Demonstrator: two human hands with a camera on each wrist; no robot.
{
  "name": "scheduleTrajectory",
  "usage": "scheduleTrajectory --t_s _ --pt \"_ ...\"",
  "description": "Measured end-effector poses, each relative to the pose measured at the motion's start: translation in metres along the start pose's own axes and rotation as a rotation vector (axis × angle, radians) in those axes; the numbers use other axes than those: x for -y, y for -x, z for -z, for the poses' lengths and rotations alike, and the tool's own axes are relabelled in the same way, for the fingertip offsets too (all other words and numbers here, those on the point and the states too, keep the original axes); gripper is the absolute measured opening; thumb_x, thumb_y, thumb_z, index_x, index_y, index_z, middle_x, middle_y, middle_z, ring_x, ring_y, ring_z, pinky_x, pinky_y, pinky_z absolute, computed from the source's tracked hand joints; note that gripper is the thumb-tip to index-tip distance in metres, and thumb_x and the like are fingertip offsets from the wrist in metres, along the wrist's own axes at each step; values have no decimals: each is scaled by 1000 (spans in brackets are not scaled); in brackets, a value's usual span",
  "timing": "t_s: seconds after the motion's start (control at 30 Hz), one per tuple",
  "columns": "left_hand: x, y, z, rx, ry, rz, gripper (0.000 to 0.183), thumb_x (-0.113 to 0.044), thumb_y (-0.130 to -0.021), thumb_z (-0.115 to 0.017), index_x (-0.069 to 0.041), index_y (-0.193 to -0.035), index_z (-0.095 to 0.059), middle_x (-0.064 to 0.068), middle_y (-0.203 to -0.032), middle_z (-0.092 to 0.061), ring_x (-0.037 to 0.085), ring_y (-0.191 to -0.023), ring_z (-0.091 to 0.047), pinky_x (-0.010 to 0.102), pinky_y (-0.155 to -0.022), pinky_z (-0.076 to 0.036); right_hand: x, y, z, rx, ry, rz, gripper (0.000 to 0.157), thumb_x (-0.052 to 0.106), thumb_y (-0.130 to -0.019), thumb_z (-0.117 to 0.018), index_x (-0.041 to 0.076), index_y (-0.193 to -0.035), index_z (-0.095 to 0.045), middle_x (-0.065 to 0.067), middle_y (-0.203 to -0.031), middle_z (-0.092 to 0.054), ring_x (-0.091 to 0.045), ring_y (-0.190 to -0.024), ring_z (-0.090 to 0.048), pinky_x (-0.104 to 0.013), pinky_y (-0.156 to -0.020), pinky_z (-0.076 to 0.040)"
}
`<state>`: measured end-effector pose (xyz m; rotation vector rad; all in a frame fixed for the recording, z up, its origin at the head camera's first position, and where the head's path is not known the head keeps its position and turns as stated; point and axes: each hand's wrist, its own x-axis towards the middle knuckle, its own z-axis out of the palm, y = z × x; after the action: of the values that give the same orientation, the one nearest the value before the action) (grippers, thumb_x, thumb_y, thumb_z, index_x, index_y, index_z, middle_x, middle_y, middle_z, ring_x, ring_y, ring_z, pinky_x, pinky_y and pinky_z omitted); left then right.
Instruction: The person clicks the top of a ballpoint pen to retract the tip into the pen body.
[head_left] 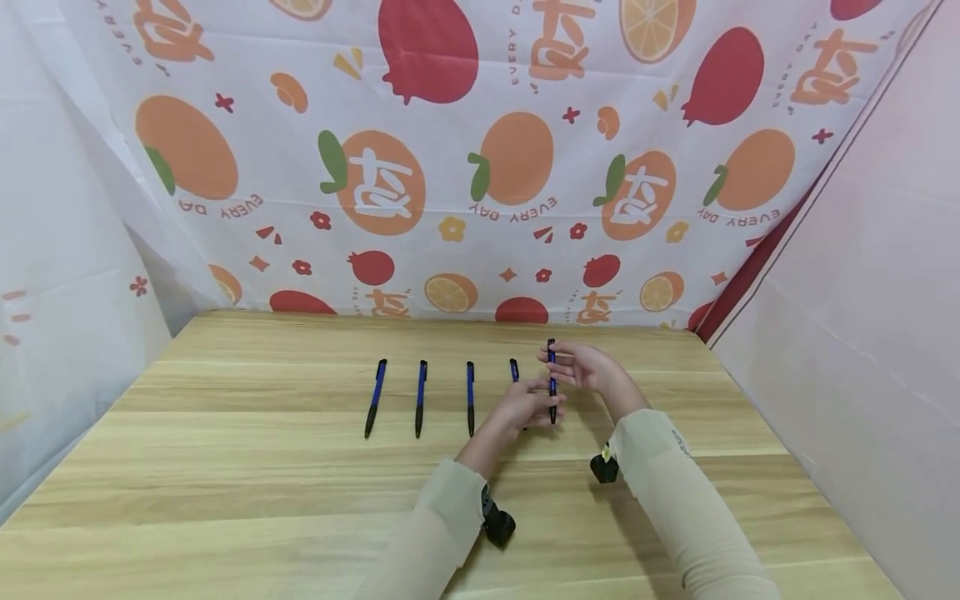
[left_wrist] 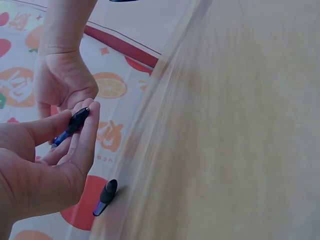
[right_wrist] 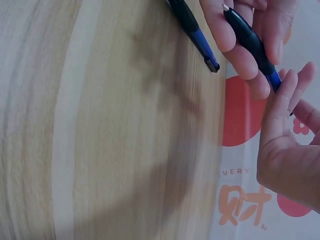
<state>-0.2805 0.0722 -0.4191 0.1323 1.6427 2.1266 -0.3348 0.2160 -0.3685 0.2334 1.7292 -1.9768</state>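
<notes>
A blue ballpoint pen (head_left: pixel 552 385) with a black grip is held up between both hands over the table. My left hand (head_left: pixel 522 406) pinches its black lower end between thumb and fingers, with the tip (right_wrist: pixel 226 7) poking out. At the upper end, my right hand (head_left: pixel 588 367) pinches the blue barrel by the clip. Another blue pen (head_left: pixel 514 367) lies just left of it, partly hidden behind the left hand; it also shows as a lying pen (left_wrist: pixel 106 197) in the left wrist view.
Three matching pens, a left one (head_left: pixel 376 398), a middle one (head_left: pixel 421 398) and a right one (head_left: pixel 470 398), lie in a row, tips toward me. The wooden table (head_left: pixel 262 483) ends at a fruit-print cloth (head_left: pixel 450 167) hanging behind. A pale wall (head_left: pixel 847 333) stands right.
</notes>
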Motion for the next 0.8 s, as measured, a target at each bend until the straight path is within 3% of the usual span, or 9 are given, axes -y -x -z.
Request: scheduleTrajectory --t_s 0.27,0.5,0.8 --pt "1 3 -2 9 6 -37 39 5 -91 -51 13 -127 -40 28 -117 -54 40 -102 -56 42 -81 -49 2 1 -2 -7 -4 3 36 18 -98 -44 0 -130 -45 -7 -99 -66 -10 -70 -64 -22 -70 -52" --pt "6 3 -6 -10 30 -55 38 8 -90 -50 14 -126 -41 30 -115 -54 41 -100 -57 42 -79 -50 0 1 -1 -5 80 15 43 20 -100 -40 -3 -136 -37 -4 -97 -66 -7 -66 -62 -22 -73 -51" --pt "8 4 -10 -45 28 -52 39 6 -90 -52 12 -127 -41 29 -113 -56 37 -94 -61 39 -75 -52 2 -2 -1 -38 104 -20 49 34 -99 -39 -3 -131 -43 -1 -90 -67 -7 -63 -59 -23 -71 -51"
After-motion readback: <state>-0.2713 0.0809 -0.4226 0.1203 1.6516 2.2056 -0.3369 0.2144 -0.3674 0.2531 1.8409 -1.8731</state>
